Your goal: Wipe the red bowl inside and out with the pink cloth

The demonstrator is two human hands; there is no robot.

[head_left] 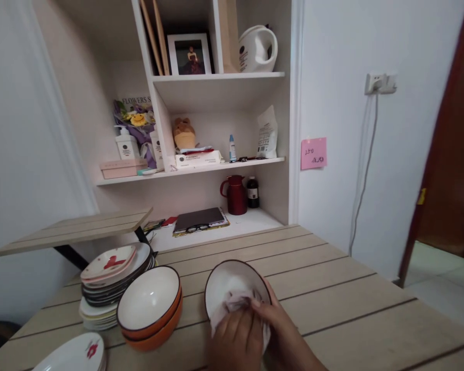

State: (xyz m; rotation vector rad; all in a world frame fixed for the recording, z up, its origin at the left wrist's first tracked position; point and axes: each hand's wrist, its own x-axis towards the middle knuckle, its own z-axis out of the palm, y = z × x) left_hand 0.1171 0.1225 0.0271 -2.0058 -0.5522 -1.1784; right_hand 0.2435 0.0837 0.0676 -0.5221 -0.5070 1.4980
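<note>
A white bowl with a dark rim [224, 281] is tilted toward me above the table. My right hand [284, 330] grips it at the right side, thumb over the rim and fingers hidden behind. My left hand [237, 337] presses a pale, crumpled cloth [234, 301] against the inside of the bowl, fingers closed on the cloth. Part of the cloth hangs over the near rim. Left of the hands stand stacked orange bowls [154, 330] with white insides. Behind them rises a tall stack of plates [100, 291], topped by a dish with a red pattern.
White plates with a red flower [77, 355] lie at the table's near left. The slatted wooden table [340, 288] meets a white shelf unit [220, 77] holding a red jug [236, 196], a dark bottle [252, 193] and a laptop-like slab [197, 219]. A raised wooden board [81, 226] stands at left.
</note>
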